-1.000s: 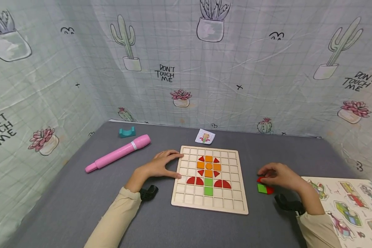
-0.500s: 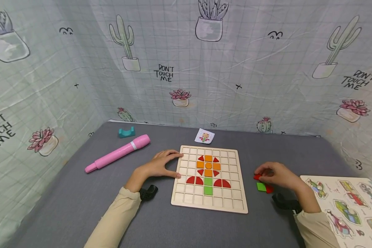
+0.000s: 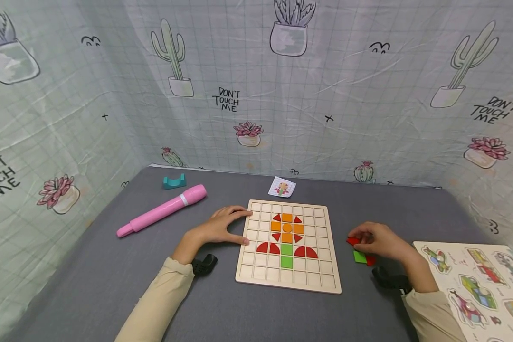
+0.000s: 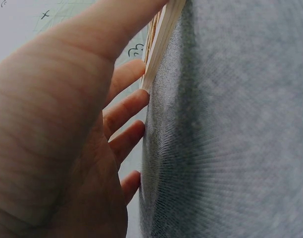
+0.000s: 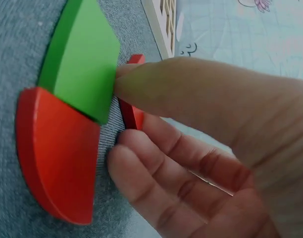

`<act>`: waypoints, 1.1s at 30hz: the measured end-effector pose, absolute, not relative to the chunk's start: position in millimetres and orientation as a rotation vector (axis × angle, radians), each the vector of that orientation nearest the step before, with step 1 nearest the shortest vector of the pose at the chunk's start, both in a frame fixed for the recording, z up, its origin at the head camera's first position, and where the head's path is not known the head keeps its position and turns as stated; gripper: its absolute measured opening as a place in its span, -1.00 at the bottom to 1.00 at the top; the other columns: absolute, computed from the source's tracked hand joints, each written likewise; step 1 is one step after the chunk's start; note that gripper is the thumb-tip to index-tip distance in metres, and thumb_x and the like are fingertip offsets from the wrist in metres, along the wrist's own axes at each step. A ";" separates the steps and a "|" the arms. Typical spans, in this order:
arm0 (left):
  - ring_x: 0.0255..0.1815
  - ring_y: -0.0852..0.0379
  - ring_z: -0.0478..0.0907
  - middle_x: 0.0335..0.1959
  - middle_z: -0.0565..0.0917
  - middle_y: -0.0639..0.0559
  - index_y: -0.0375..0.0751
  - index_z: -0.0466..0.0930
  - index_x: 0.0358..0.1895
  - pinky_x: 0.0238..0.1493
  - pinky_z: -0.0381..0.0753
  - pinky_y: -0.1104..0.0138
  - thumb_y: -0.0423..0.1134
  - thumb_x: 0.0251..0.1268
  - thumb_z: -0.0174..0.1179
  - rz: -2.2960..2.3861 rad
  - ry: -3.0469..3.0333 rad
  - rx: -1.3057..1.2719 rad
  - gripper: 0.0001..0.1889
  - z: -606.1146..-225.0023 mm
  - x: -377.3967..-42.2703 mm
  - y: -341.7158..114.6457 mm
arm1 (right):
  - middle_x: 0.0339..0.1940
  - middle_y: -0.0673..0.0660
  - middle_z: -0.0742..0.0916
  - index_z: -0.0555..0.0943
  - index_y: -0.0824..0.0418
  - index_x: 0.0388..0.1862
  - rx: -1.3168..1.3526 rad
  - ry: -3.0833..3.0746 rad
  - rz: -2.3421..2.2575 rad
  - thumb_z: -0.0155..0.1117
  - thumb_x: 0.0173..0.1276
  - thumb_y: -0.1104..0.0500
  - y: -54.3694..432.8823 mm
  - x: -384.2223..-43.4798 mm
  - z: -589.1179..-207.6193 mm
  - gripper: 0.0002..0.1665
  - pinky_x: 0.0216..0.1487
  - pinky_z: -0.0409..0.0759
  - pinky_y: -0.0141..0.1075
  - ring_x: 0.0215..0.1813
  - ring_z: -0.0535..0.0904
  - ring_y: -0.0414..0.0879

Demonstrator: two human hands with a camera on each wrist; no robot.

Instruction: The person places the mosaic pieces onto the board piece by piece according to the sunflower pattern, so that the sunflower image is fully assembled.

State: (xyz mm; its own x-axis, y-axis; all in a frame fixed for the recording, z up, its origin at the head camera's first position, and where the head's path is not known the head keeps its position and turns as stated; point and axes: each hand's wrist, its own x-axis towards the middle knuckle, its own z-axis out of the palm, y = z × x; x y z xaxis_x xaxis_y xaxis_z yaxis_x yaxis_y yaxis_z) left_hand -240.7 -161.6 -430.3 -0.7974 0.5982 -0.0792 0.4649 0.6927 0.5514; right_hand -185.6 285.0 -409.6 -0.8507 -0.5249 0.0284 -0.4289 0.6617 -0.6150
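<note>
My left hand [image 3: 217, 230] rests at the left edge of the square wooden grid board [image 3: 261, 273], thumb and fingers spread along its rim. On the board, orange squares, an orange circle, red triangles, red quarter rounds and green squares form a flower pattern. To the board's right, my right hand [image 3: 379, 241] pinches a small flat red piece [image 3: 352, 241] between thumb and fingers; its outline is partly hidden by the thumb in the right wrist view. A green square [image 5: 87, 69] and a red quarter-round piece [image 5: 67, 158] lie edge to edge on the table beside that hand.
Behind the board lies a small pattern card [image 3: 281, 187] with a flower picture. A pink pen-shaped object [image 3: 162, 211] and a teal holder [image 3: 174, 181] are at the left back. A picture puzzle board [image 3: 449, 278] lies at the right, partly under the right forearm.
My right hand has shifted a little left and away from me with the red piece, which now sits farther from the green square. The left hand and the board's pattern stay the same.
</note>
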 end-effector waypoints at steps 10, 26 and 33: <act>0.47 -0.16 0.11 0.42 0.27 -0.07 0.03 0.29 0.46 0.42 -0.05 -0.18 0.15 0.09 0.39 0.744 2.654 0.830 -0.16 -430.5 -241.3 -161.6 | -0.32 0.09 0.63 0.67 0.37 -0.14 -0.838 2.794 -0.948 0.43 0.17 0.35 268.4 -184.0 -407.0 -0.74 -0.36 0.57 -0.34 -0.37 0.52 -0.30; 0.46 -0.13 0.12 0.41 0.28 -0.05 0.03 0.30 0.45 0.43 -0.04 -0.14 0.15 0.09 0.39 0.734 2.669 0.850 -0.16 -432.5 -242.4 -162.0 | -0.29 0.09 0.59 0.66 0.33 -0.10 -0.912 2.648 -0.973 0.43 0.20 0.29 221.2 -175.2 -394.6 -0.72 -0.36 0.55 -0.39 -0.37 0.46 -0.28; 0.46 -0.15 0.13 0.41 0.28 -0.06 0.03 0.29 0.45 0.42 -0.02 -0.16 0.16 0.08 0.39 0.722 2.669 0.844 -0.16 -430.9 -242.1 -162.1 | -0.28 0.05 0.59 0.67 0.28 -0.11 -1.004 2.602 -0.922 0.44 0.19 0.28 200.1 -169.3 -391.1 -0.73 -0.37 0.53 -0.38 -0.37 0.45 -0.20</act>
State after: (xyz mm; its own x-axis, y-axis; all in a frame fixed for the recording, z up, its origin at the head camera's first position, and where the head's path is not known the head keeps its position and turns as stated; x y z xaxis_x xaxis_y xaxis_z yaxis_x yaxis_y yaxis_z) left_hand -242.1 -162.1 -430.9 -0.8009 0.5926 -0.0856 0.4685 0.7093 0.5266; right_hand -169.3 200.1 -391.1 -0.7483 -0.6626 0.0327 -0.5354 0.5741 -0.6194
